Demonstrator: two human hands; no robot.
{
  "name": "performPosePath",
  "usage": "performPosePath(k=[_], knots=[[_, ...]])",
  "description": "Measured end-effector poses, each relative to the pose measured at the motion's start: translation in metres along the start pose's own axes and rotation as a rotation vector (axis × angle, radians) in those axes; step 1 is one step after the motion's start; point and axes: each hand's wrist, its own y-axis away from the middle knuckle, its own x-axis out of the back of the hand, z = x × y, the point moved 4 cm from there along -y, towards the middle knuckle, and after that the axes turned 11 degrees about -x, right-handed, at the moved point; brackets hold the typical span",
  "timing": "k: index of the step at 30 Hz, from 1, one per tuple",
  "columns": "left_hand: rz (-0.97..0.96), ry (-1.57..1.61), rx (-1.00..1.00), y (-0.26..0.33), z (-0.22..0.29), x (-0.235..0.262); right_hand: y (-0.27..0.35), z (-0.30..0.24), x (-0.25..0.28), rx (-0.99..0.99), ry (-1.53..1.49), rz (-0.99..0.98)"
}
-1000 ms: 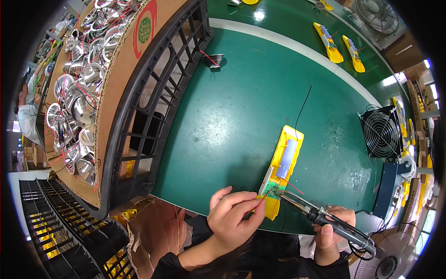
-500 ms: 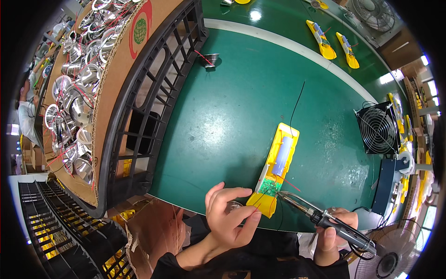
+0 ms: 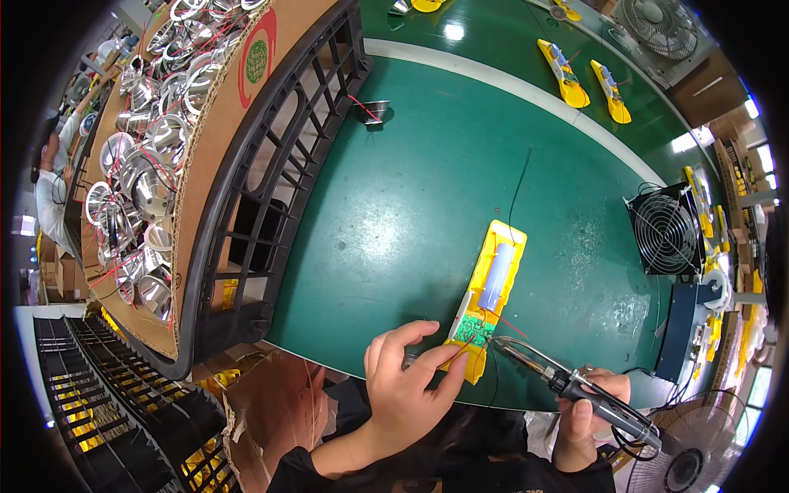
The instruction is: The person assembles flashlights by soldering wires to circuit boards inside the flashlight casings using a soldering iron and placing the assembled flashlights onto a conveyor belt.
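In front of me on the green bench lies a long yellow plastic housing (image 3: 503,234), tilted slightly. A blue cylindrical battery cell (image 3: 496,278) sits in it, and nearer to me is a small green circuit board (image 3: 471,330) with thin wires. My left hand (image 3: 408,386) is at the housing's near end, thumb and index finger pinching a thin wire (image 3: 458,355) close to the board. My right hand (image 3: 590,415) grips a soldering iron (image 3: 567,384) by its dark handle. The iron's tip is at the board's right edge; whether it touches cannot be made out.
At left, a black plastic crate (image 3: 234,238) and a cardboard box (image 3: 215,140) full of shiny reflector cups border the bench. One loose reflector cup (image 3: 376,112) stands by the crate. A black fan (image 3: 666,230) is at right; more yellow housings (image 3: 564,74) lie beyond a pale strip.
My left hand's pinch has moved slightly up toward the circuit board, with the wire in it. The soldering iron stays at the board's edge, and the whole view has shifted a little.
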Motion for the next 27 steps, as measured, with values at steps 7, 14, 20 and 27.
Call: performPosePath(k=[7, 14, 20, 27], knots=[[0.137, 0.128, 0.062, 0.002, -0.003, 0.002, 0.000, 0.004, -0.006, 0.067, -0.011, -0.020], [0.093, 0.124, 0.051, 0.001, -0.003, 0.002, -0.004, 0.003, -0.012, 0.103, -0.012, -0.033], [0.139, 0.107, 0.009, 0.002, -0.004, 0.002, -0.006, 0.003, -0.010, 0.083, -0.067, -0.084], [0.115, 0.045, -0.044, 0.000, 0.002, 0.004, -0.008, -0.001, -0.004, 0.125, -0.084, -0.086]])
